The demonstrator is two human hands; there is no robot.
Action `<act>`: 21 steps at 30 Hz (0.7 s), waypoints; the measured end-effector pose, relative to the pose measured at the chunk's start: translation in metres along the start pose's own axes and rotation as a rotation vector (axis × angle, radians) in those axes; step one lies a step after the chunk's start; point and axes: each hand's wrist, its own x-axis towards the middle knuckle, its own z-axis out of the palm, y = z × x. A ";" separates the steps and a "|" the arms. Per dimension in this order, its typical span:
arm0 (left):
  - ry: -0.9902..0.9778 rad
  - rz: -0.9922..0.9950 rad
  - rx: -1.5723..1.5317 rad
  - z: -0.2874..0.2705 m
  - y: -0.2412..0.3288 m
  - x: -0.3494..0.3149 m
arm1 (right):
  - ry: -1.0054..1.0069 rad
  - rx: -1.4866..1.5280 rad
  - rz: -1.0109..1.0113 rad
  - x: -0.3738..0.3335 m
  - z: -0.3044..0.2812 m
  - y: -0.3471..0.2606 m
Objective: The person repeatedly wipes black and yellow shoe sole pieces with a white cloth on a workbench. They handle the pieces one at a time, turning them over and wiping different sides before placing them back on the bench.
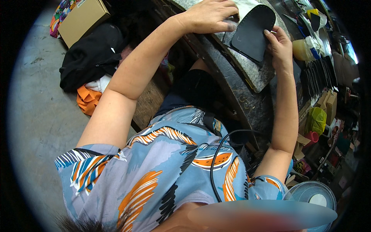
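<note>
A black leather-like panel [247, 38], rounded at its far end and edged there with small holes, lies tilted over a grey mottled slab [263, 75]. My right hand [280, 48] pinches the panel's right edge, thumb on top and fingers beneath. Just left of the panel is my left hand [210, 16], its fingers curled and its thumb pointing toward the panel's edge. What those curled fingers hold, if anything, is hidden. The slab rests on a dark worn workbench [241, 92].
Right of my right hand stand a jar of yellowish stuff [299, 49] and a row of black strips [319, 77]. A yellow-green bag [316, 120], a pink cup [311, 138] and a fan [315, 197] are nearer. Leftward are a cardboard box [83, 23] and black cloth [91, 58].
</note>
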 end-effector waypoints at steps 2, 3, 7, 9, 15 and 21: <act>-0.011 -0.002 0.027 0.002 0.000 -0.001 | 0.001 -0.013 -0.007 -0.002 0.000 -0.001; -0.034 -0.015 0.068 0.004 0.002 -0.002 | -0.007 -0.027 -0.012 -0.003 0.000 -0.001; 0.084 0.008 0.294 0.010 0.003 -0.002 | 0.028 -0.060 -0.005 -0.003 0.001 -0.002; 0.032 -0.050 0.262 0.011 0.004 -0.001 | 0.025 -0.031 -0.027 -0.002 0.005 -0.002; 0.045 -0.054 0.247 0.012 0.006 -0.003 | 0.242 -0.660 -0.202 -0.010 0.028 -0.007; -0.062 0.059 0.331 0.014 0.006 -0.003 | 0.255 -0.715 -0.292 -0.023 0.028 -0.032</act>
